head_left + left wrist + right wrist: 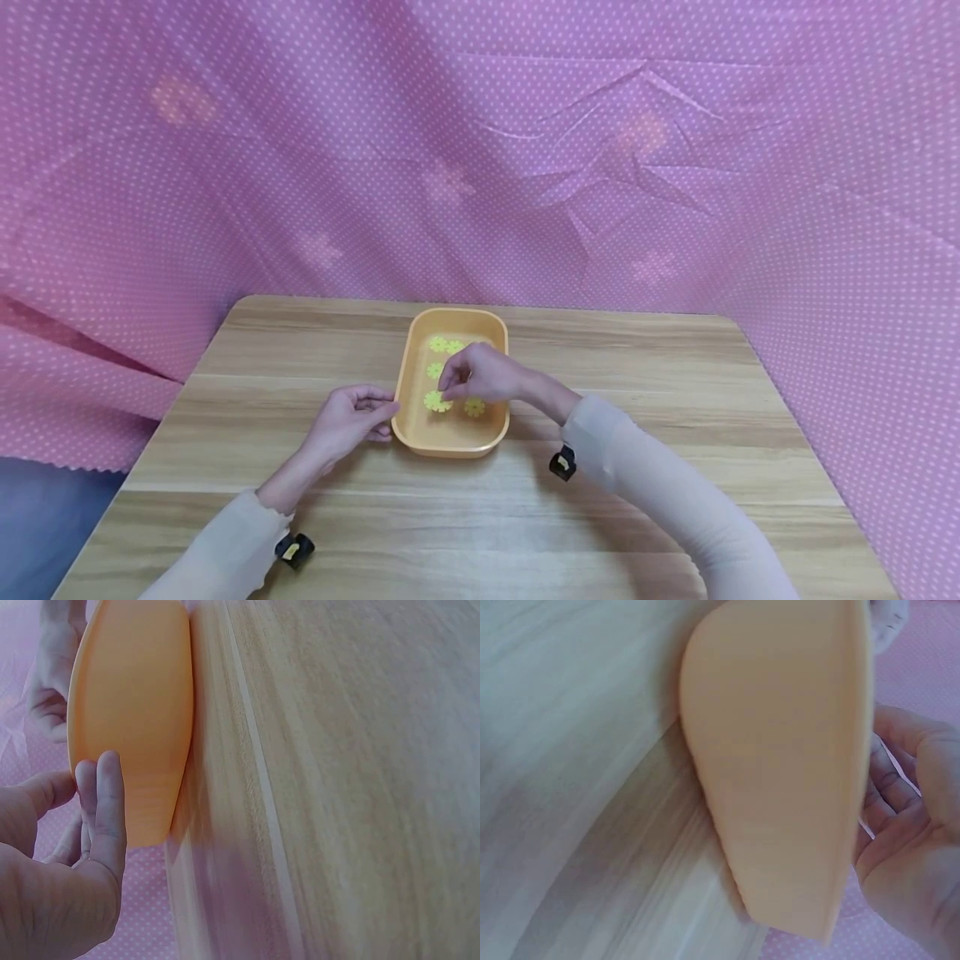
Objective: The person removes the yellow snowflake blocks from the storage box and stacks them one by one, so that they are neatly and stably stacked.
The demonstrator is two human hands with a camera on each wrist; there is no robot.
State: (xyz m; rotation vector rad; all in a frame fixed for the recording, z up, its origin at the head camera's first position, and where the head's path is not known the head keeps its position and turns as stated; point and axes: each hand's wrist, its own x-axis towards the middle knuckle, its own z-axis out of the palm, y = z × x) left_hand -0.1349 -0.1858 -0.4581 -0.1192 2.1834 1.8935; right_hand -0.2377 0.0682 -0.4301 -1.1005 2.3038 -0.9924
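Observation:
An orange plastic tub (450,435) stands on the wooden table with several small yellow flower-shaped pieces (435,370) lying inside. My left hand (348,421) is at its left side and pinches the rim between thumb and fingers; in the left wrist view the fingertips (110,769) lie against the outer wall (135,697). My right hand (483,373) reaches over the right rim into the tub. Its thumb and forefinger come together at a yellow flower-shaped piece (433,402) near the tub's middle. In the right wrist view the tub wall (780,765) hides those fingertips.
The wooden table (525,525) extends around the tub on all sides. Pink dotted cloth (480,167) hangs behind the table and along both sides. A small black wrist device (562,463) hangs below the right sleeve, another (295,550) by the left sleeve.

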